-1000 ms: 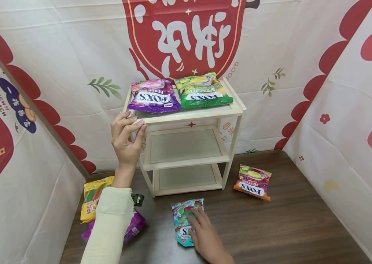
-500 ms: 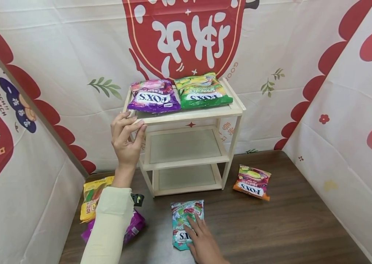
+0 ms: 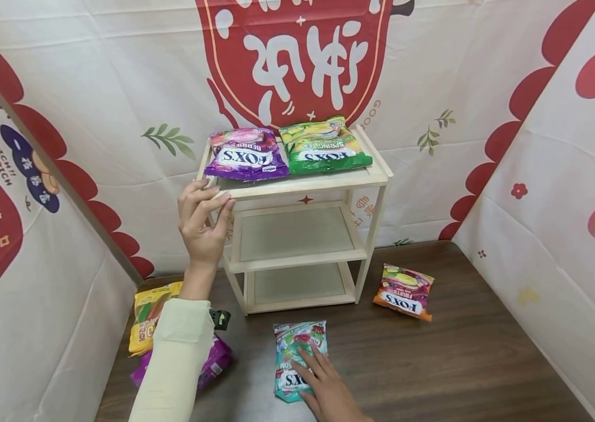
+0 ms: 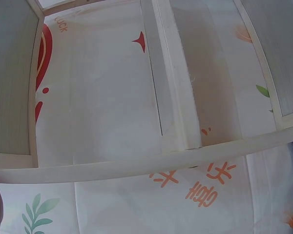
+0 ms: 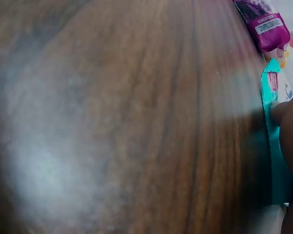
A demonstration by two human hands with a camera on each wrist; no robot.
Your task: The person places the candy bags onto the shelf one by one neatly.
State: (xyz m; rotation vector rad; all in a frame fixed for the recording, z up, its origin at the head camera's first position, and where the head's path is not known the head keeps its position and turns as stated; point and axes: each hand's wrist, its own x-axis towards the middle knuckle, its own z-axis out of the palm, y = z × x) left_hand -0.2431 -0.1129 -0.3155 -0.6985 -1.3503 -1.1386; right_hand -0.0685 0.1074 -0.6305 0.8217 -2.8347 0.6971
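At the upper left corner of a small three-tier wooden shelf rack (image 3: 297,256), my left hand (image 3: 203,225) pinches the frame between thumb and fingers. On the table below, my right hand (image 3: 329,387) lies over a teal Fox's candy bag (image 3: 289,357), fingers spread across its right side. The right wrist view catches the edge of that teal bag (image 5: 273,131) beside the thumb. On the top tier lie a purple Berries candy bag (image 3: 247,153) and a green Spring Tea candy bag (image 3: 325,145), side by side.
An orange-and-pink Fruits bag (image 3: 405,291) lies on the brown table (image 3: 466,351) right of the rack. Partly behind the left sleeve (image 3: 173,363) are a yellow bag (image 3: 146,319) and a purple bag (image 3: 218,360). Printed cloth walls (image 3: 118,70) enclose the table.
The teal bag and my right hand have slid slightly toward me, and the right fingers have spread lower on the bag. My left hand stays at the rack's corner.
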